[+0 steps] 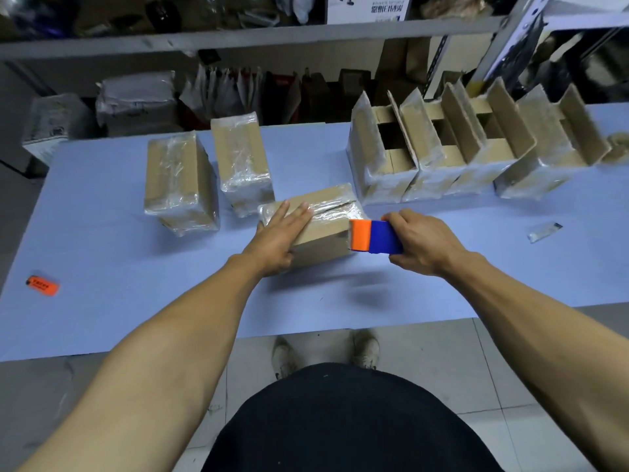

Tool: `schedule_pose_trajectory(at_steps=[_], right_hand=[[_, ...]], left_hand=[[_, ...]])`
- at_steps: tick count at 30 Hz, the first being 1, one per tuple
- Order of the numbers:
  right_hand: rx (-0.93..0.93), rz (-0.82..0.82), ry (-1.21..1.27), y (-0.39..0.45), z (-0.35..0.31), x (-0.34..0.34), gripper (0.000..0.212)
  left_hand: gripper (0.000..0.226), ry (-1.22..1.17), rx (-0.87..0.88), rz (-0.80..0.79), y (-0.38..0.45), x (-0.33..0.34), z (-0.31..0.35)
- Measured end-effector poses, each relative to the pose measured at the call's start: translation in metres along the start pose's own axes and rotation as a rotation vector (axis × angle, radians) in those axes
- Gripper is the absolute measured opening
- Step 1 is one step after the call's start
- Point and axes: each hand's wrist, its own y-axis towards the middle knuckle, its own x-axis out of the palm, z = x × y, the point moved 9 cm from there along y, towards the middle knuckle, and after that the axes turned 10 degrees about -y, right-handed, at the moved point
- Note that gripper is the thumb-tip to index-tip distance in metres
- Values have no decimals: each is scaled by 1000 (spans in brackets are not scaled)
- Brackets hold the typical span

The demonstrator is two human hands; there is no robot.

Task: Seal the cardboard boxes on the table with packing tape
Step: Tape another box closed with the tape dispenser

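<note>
Pressing flat-fingered, the left hand [279, 235] steadies the cardboard box [316, 226] while the right hand [420, 241] grips the tape dispenser [374, 236] at its end. Best draw tape taut along the flap seam.

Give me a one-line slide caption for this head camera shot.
Left hand steadies a cardboard box while right hand runs an orange-and-blue tape dispenser along it.
</note>
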Motion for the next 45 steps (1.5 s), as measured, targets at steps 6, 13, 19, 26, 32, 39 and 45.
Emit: schedule_pose_trajectory(at_steps=[6,13,19,26,32,39,45], right_hand=[[159,111,60,-12,46,-13,48],[170,249,275,15,9,-41,44],[144,188,136,36,-7,-46,45],[91,154,170,45,-13,-57,42],[-53,167,326,61,-63,-74,33],[-78,151,479,62,-56,-60,36],[-115,189,472,61,-58,-59,43]], left_hand=[[100,47,9,12,-5,0,-5],[100,55,119,-64,-13,8,9],[94,78,84,-2,-19,16,6],[83,15,102,79,-13,19,-3],[77,50,178,110,-10,6,4],[36,-510,-21,545,-52,-34,-29],[45,-1539,-418,459,-31,-25,-20]])
